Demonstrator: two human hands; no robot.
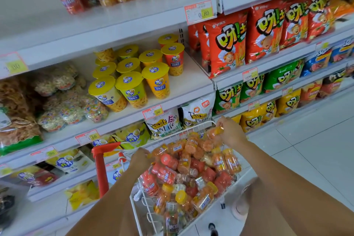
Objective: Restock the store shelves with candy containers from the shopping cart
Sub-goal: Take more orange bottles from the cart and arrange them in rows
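The candy bottles (191, 174) lie heaped on their sides in the white wire shopping cart (199, 123), which is parked just beside the shelving; more bottles of what looks like the same kind are seen standing in rows on the top shelf (134, 17). The right hand (232, 133) is closed around one orange bottle (215, 132) at the far edge of the heap, pinched near its yellow cap. The left hand (140, 159) is curled at the cart's left side against the pile, well apart from the right; whether a bottle is gripped there cannot be told. The step in hand is judged to be the picking-up of bottles for shelving. It would be done best if each bottle were grasped around its body rather than by the cap alone, so that it is not dropped on the long lift to the top shelf. The heap should be taken from the top down, since loose bottles are likely to roll when a buried one is pulled out. Each bottle should be set upright, label forward, behind or beside its own colour, and the standing rows should not be knocked.
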